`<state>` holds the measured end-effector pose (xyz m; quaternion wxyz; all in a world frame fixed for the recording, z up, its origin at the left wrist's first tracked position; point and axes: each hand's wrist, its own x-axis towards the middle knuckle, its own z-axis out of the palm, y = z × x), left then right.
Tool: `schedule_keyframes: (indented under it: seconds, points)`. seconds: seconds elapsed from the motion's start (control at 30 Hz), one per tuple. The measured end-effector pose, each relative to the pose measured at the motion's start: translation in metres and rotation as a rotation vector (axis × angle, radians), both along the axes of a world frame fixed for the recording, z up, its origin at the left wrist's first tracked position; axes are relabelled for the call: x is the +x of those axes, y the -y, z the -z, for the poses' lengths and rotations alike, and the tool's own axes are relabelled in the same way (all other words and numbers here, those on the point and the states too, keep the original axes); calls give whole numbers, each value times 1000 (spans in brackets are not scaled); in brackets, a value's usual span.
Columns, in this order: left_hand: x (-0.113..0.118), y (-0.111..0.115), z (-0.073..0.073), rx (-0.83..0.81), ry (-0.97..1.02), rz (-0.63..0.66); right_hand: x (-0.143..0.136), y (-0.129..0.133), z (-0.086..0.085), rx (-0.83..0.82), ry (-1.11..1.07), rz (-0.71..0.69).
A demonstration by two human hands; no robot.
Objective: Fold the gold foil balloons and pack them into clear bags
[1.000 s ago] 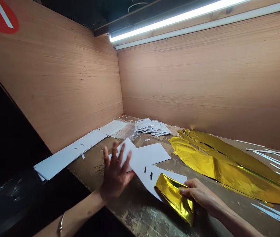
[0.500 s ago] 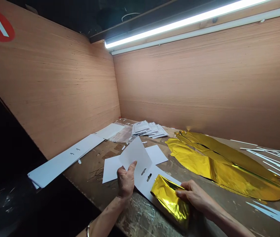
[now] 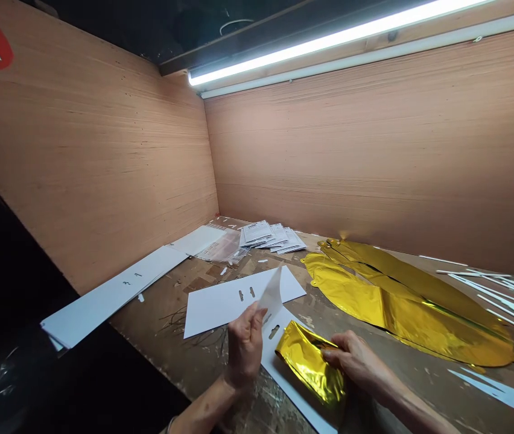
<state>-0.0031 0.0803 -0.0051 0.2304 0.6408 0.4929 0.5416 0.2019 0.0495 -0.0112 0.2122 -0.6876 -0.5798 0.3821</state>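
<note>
My left hand (image 3: 245, 346) is closed on the raised far half of a white card (image 3: 279, 295), which bends up along its middle by the hang holes. The near half of this card lies on the table beneath a folded gold foil balloon (image 3: 314, 364). My right hand (image 3: 359, 361) grips the folded balloon at its right end, thumb on top; the fingers underneath are hidden. Just beyond my left hand, another white card (image 3: 225, 298) with two hang holes lies flat.
Flat gold foil balloons (image 3: 402, 307) spread over the right of the table (image 3: 203, 367). White sticks (image 3: 501, 286) lie at far right, near white paper strips (image 3: 494, 389). A stack of white cards (image 3: 116, 295) overhangs the left edge. Printed packets (image 3: 272, 235) and clear bags (image 3: 223, 246) sit at the back.
My left hand has moved right and slightly down, folding the white card's raised half further over toward the balloon. The flat card behind is more exposed. My right hand stays almost in place.
</note>
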Motion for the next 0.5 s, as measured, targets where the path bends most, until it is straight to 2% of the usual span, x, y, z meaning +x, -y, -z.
schedule_keyframes:
  seconds: [0.13,0.23,0.4,0.5]
  points:
    - [2,7,4,301,-208,169,0,-1,2,20,20,-1]
    - [4,9,5,408,-272,245,0,-1,0,34,33,10]
    - [6,9,5,456,-313,274,-3,2,-5,17,37,22]
    - [6,9,-1,330,-292,302,-5,6,-6,-1,22,28]
